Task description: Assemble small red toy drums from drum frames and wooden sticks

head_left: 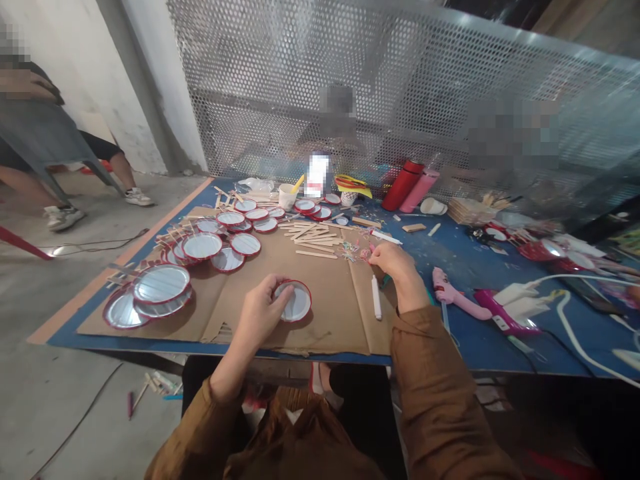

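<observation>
The left hand (pixel 267 303) is holding a red-rimmed disc (pixel 299 303) by its left edge, thumb lying across the pale face, over the cardboard (pixel 330 330). Ahead and to its right, the right hand (pixel 393 260) is hovering beside coloured bits (pixel 349 251), fingers curling narrow; whether they are gripping anything, I cannot tell. A white stick (pixel 377 298) is lying just nearer than the right hand. Wooden sticks (pixel 315 237) are lying beyond the left hand, and more red-rimmed discs (pixel 203 246) are overlapping to its left.
</observation>
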`<state>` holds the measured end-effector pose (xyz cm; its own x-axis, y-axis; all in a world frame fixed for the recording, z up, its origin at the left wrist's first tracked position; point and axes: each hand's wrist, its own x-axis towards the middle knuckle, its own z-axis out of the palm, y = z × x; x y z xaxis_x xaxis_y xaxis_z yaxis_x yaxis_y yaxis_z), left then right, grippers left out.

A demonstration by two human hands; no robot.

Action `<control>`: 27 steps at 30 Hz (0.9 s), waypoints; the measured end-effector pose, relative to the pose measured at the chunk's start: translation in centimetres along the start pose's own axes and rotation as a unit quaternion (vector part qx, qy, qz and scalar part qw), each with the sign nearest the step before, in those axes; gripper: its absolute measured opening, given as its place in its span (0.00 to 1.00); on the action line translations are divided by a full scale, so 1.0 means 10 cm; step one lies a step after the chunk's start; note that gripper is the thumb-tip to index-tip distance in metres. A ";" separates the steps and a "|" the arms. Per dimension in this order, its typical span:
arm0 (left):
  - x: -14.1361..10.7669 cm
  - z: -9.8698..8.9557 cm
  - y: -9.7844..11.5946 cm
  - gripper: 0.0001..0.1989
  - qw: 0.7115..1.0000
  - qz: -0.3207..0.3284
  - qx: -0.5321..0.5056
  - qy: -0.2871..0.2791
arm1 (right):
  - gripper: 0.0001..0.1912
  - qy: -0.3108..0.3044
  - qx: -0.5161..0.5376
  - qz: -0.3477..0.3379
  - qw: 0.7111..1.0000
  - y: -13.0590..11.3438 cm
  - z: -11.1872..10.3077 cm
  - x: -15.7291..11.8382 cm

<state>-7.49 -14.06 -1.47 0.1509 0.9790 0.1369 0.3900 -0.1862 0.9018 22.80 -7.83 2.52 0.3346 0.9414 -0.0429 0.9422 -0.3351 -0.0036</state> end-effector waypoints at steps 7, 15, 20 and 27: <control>0.00 -0.01 0.02 0.14 1.000 -0.003 0.001 -0.001 | 0.15 0.005 -0.046 0.001 0.999 -0.07 0.03 -0.01; 0.01 0.02 -0.02 0.14 1.000 0.005 -0.016 0.002 | 0.10 0.073 0.093 -0.028 0.993 -0.06 0.01 -0.01; 0.01 0.02 0.00 0.10 1.000 0.001 -0.025 0.019 | 0.08 0.061 0.426 -0.150 0.890 -0.37 0.06 -0.15; 0.03 0.03 -0.05 0.12 0.989 -0.014 -0.147 -0.003 | 0.14 -0.115 0.611 -0.223 0.751 -0.89 0.12 -0.49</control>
<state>-7.38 -13.71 -1.95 0.1488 0.9828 0.1096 0.1137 -0.1271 0.9853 12.75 -9.51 1.51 -0.1528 0.9862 0.0640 0.1923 0.0932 -0.9769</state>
